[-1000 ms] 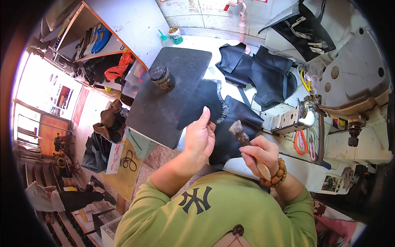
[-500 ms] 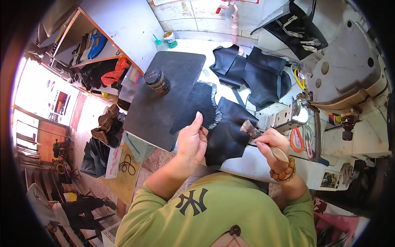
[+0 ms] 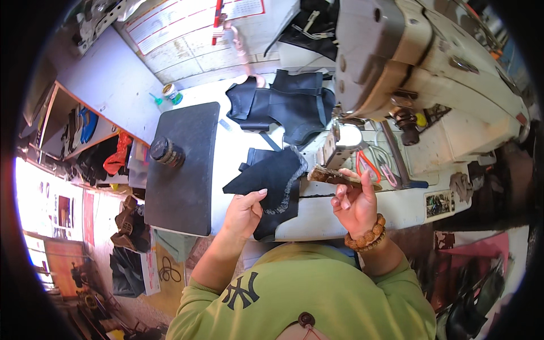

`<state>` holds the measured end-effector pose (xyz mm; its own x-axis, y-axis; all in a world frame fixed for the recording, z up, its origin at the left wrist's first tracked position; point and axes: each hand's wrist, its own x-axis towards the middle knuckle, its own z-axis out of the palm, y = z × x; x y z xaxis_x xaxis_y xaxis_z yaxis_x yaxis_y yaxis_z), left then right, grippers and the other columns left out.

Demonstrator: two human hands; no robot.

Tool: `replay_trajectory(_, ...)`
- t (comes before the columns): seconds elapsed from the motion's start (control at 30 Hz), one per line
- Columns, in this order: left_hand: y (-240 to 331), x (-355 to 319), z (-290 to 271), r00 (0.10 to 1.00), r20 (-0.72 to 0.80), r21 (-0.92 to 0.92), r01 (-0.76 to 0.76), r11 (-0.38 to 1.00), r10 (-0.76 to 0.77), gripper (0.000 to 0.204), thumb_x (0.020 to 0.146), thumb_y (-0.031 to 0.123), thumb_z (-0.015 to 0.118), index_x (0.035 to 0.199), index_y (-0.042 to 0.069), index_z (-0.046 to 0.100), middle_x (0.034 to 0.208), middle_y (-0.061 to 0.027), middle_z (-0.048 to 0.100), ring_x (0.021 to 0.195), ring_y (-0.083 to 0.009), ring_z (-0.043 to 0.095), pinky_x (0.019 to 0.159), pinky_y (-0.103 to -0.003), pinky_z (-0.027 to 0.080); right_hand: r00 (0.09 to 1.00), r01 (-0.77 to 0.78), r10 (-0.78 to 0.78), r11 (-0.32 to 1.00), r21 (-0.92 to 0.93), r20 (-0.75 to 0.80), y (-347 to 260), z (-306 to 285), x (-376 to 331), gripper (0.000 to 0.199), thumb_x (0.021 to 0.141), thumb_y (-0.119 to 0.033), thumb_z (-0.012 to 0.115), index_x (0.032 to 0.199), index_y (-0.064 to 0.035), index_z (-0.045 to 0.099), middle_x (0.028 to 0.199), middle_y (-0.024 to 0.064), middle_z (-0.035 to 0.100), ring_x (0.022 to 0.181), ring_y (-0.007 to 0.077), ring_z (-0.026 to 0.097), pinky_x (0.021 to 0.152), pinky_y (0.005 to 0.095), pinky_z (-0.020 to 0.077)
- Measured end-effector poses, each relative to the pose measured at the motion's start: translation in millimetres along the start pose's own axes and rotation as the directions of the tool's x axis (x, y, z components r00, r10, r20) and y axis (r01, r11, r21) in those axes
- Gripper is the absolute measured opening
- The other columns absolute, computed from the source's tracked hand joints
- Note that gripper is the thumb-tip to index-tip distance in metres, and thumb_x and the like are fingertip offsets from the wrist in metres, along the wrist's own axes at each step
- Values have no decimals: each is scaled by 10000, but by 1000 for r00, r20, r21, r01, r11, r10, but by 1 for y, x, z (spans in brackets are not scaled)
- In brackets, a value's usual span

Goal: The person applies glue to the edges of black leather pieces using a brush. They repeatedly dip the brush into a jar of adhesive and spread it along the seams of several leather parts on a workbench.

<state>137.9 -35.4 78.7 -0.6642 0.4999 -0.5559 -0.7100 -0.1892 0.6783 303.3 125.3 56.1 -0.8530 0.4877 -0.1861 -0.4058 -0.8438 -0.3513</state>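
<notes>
My left hand [image 3: 245, 212] pinches the near left edge of a black leather piece [image 3: 266, 180] with a grey, furry fringe along its right side. The piece is held up over the white table, and more black leather [image 3: 286, 211] lies beneath it. To the right, my right hand [image 3: 356, 207] holds a brush [image 3: 331, 176] crosswise between its fingers, index finger raised. The brush's worn, stained bristles point left, close to the furry edge but apart from it. A dark jar [image 3: 167, 153] stands on the black board [image 3: 184, 192] at the left.
Several black leather pieces [image 3: 277, 105] lie behind my hands. A sewing machine [image 3: 391, 62] rises at the right, with a hammer [image 3: 395, 150] and orange-handled scissors [image 3: 368, 166] beside it. A small tub [image 3: 171, 94] and a green bottle [image 3: 156, 99] stand at the back left.
My left hand has lifted the furry-edged piece off the board and brought it rightward over the table. The brush has turned in my right hand and now lies nearly level. The view has shifted right.
</notes>
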Motion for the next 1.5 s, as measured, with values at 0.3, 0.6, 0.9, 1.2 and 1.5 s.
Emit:
replay_trajectory(0.3, -44, 12, -9, 930, 358, -80, 115, 990, -79, 176, 889, 48, 542, 1008, -62, 611, 992, -105, 641, 905, -179, 615, 821, -310, 477, 913, 408, -356, 787, -463, 201, 1, 1, -26, 224, 847, -162, 535, 997, 4, 550, 739, 127, 604, 534, 151, 517, 599, 305, 471)
replay_trajectory(0.6, -61, 30, -13, 905, 338, -14, 281, 960, -260, 341, 909, 63, 506, 1238, -28, 494, 1199, -113, 578, 1083, -227, 567, 961, -383, 431, 899, 437, -339, 732, -523, 276, 2, -4, -31, 238, 792, -52, 542, 1016, 29, 550, 796, 128, 586, 620, 162, 547, 650, 314, 491)
replay_trajectory(0.9, -58, 15, -42, 996, 83, -52, 47, 998, -43, 503, 882, 34, 525, 1340, -10, 322, 1278, -143, 449, 1190, -234, 447, 1001, -346, 360, 939, 336, -319, 767, -546, 130, 3, -24, -31, 255, 788, -64, 531, 1033, 4, 534, 799, 122, 607, 607, 148, 527, 720, 357, 490)
replay_trajectory(1.2, -27, -18, -24, 790, 444, 433, -603, 670, 423, 332, 884, 71, 551, 1208, 15, 504, 1194, -78, 553, 1127, -165, 485, 1021, -313, 311, 974, 223, -207, 843, -489, 88, 11, -15, -30, 255, 791, -53, 558, 1031, 31, 568, 826, 145, 604, 647, 170, 555, 722, 354, 506)
replay_trajectory(1.5, -33, -8, 2, 715, 658, 535, -664, 522, 236, 531, 759, 234, 753, 1189, 19, 528, 1091, -102, 568, 1048, -201, 523, 938, -311, 399, 981, 191, -158, 875, -444, 112, 14, -3, -32, 256, 827, -88, 577, 1052, 33, 551, 824, 156, 621, 642, 190, 590, 659, 321, 516)
